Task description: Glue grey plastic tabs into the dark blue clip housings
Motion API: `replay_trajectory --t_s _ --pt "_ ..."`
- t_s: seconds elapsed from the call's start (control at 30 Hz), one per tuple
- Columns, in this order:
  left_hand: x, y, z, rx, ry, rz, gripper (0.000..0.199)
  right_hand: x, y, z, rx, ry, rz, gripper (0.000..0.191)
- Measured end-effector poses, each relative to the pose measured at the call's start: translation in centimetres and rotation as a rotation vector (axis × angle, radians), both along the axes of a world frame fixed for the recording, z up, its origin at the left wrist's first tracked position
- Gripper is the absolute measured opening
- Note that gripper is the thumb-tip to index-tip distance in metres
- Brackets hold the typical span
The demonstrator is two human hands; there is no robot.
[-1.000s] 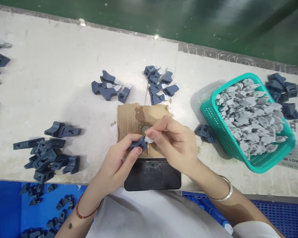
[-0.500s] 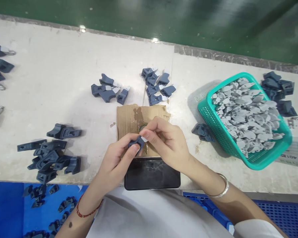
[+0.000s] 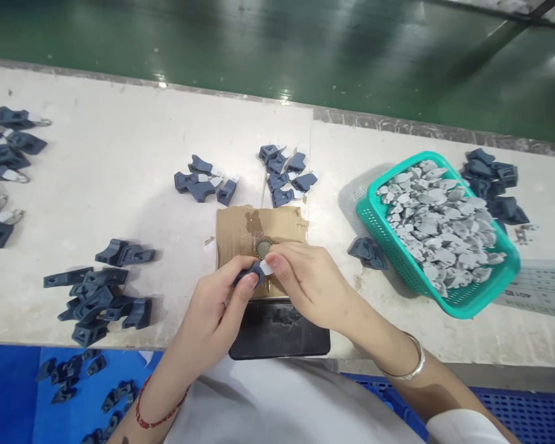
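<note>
My left hand point(image 3: 219, 305) is closed around a dark blue-grey plastic piece point(image 3: 248, 275), holding it between thumb and fingers. From its right end sticks a small light-grey piece point(image 3: 265, 267), pinched by the thumb and fingers of my right hand point(image 3: 308, 280). The two pieces touch; how deep one sits in the other is hidden by my fingers. Both hands are over a piece of brown cardboard point(image 3: 231, 237) with wet stains. A small round metal cap point(image 3: 263, 249) lies on it, just beyond my right fingertips. Nearer to me is a black phone-like slab point(image 3: 280, 333).
A green basket point(image 3: 474, 308) full of light-grey pieces point(image 3: 444, 222) stands at the right. Dark pieces point(image 3: 97, 302) are heaped at the left; dark pieces joined with light-grey ones point(image 3: 203, 182) lie behind the cardboard. More dark pieces point(image 3: 65, 373) lie in a blue bin below the table edge.
The view has shifted slightly. My right fingers have closed further over the light-grey piece, and the dark piece is tilted differently. The round cap now shows more fully.
</note>
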State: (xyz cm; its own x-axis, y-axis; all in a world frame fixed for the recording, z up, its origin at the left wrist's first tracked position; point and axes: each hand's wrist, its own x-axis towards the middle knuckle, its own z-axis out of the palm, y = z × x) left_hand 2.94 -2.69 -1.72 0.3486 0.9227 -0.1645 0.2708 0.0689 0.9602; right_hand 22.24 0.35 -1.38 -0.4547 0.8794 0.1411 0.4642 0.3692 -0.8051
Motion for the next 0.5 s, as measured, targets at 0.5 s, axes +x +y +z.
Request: replay_trajectory --t_s 0.5 --pt "-1.2 7.1 1.2 0.27 0.696 0.166 0.041 10.9 1.3 3.8 0.042 -0.536 -0.705 0.017"
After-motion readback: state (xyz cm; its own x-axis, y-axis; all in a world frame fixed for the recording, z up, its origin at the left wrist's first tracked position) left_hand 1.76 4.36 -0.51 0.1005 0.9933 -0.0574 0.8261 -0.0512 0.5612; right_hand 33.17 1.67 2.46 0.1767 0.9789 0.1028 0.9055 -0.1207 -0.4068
